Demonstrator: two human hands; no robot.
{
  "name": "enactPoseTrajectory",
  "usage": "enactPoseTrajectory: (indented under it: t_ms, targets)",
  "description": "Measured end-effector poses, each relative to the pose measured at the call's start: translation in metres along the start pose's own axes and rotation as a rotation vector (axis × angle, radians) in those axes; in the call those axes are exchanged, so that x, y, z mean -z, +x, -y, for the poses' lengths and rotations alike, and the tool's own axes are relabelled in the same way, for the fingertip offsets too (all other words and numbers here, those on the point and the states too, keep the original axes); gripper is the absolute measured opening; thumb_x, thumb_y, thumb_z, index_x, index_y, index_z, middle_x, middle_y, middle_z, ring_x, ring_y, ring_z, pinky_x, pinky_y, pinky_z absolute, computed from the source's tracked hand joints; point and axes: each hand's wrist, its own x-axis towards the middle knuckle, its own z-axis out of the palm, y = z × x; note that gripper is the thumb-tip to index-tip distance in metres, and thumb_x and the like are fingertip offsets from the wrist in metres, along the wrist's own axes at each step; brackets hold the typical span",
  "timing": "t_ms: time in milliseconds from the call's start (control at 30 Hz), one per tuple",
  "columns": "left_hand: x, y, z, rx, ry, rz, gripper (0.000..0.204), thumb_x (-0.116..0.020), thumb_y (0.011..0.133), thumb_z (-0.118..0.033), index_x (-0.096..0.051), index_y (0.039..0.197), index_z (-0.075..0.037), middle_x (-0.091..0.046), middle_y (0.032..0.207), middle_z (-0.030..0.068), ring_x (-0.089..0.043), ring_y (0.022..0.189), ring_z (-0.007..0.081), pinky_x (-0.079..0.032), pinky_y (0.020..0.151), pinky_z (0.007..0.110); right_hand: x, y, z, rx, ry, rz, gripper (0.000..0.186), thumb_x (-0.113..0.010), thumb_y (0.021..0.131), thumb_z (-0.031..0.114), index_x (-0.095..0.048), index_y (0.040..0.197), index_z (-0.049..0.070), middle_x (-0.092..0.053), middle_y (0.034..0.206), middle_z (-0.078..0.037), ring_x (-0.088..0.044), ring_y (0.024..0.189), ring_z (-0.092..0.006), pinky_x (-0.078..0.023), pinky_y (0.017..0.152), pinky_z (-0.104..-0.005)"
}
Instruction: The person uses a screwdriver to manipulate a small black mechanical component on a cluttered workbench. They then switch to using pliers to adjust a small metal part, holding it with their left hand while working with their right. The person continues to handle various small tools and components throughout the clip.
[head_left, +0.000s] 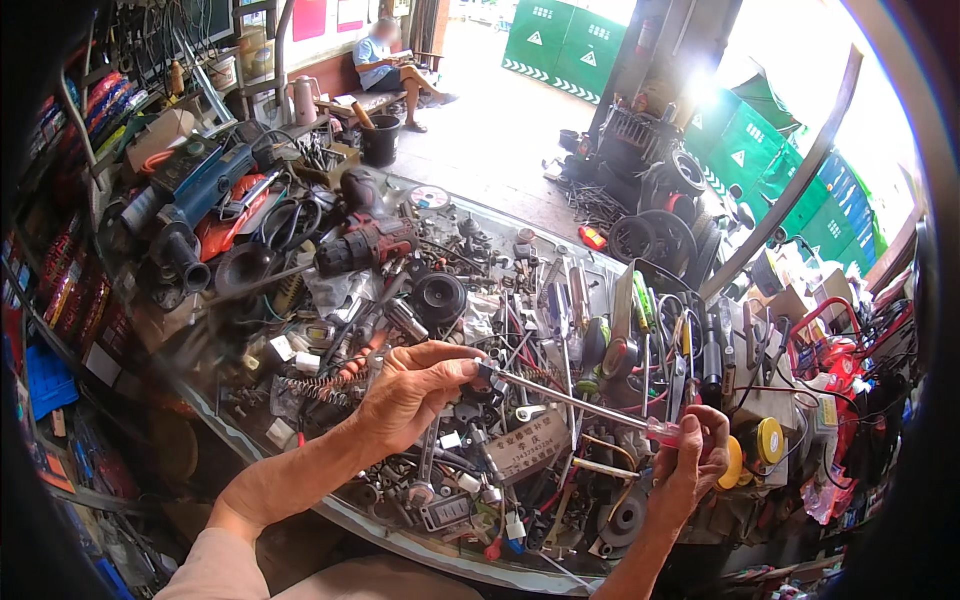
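Above a cluttered workbench [400, 545], my right hand [692, 455] is wrapped round the reddish, see-through handle of a long screwdriver [575, 402]. Its metal shaft slants up to the left. At the far end, my left hand [412, 390] pinches a small dark part [487, 378] between thumb and fingers, against the screwdriver's tip. I cannot make out what kind of part it is, or whether the tip sits inside it. Beneath the shaft lies a flat tan plate [530, 447] with writing. A wrench [427, 462] lies below my left hand among loose fittings.
A red-black power drill [365, 248] and a blue power tool [215, 185] lie at the left. Upright hand tools [645, 320] crowd the right, near yellow round rolls [769, 440]. Tyres [660, 240] are stacked beyond. A person [385, 70] sits on a bench far back.
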Motion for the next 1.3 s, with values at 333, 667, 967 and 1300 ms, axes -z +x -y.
enactPoseTrajectory:
  t_ms: [333, 667, 967, 1300]
  targets:
    - [-0.001, 0.0, 0.001, 0.026, -0.036, 0.0, 0.017, -0.067, 0.084, -0.003, -0.068, 0.101, -0.001, -0.07, 0.091, 0.0105, -0.067, 0.083, 0.0166, -0.054, 0.073, 0.023, -0.013, -0.001, 0.008, 0.023, 0.122, 0.043, 0.025, -0.063, 0.084, 0.023, -0.053, 0.093, 0.002, -0.055, 0.066, -0.004, -0.048, 0.044, -0.0081, -0.033, 0.038, -0.0198]
    - [-0.004, -0.001, 0.001, 0.044, -0.053, -0.015, 0.016, -0.066, 0.085, -0.004, -0.068, 0.101, -0.001, -0.07, 0.089, 0.0104, -0.068, 0.081, 0.017, -0.054, 0.075, 0.026, -0.015, -0.004, 0.006, 0.06, 0.114, 0.02, 0.031, -0.061, 0.09, 0.033, -0.054, 0.094, 0.003, -0.055, 0.069, -0.002, -0.049, 0.045, -0.0063, -0.032, 0.035, -0.019]
    - [-0.003, -0.001, 0.002, 0.056, -0.063, -0.017, 0.016, -0.066, 0.085, -0.004, -0.067, 0.101, -0.001, -0.07, 0.09, 0.0101, -0.068, 0.081, 0.017, -0.055, 0.072, 0.026, 0.007, -0.002, -0.003, -0.104, -0.037, -0.007, 0.029, -0.064, 0.088, 0.031, -0.054, 0.091, 0.004, -0.056, 0.071, -0.002, -0.049, 0.045, -0.0078, -0.034, 0.036, -0.0198]
    - [-0.005, -0.001, -0.002, 0.056, -0.091, -0.007, 0.017, -0.065, 0.086, -0.004, -0.067, 0.102, -0.001, -0.07, 0.089, 0.01, -0.068, 0.081, 0.0174, -0.056, 0.075, 0.028, -0.001, -0.006, 0.002, -0.046, 0.013, 0.005, 0.021, -0.064, 0.085, 0.019, -0.054, 0.094, 0.003, -0.054, 0.072, -0.003, -0.047, 0.045, -0.0068, -0.035, 0.037, -0.0196]
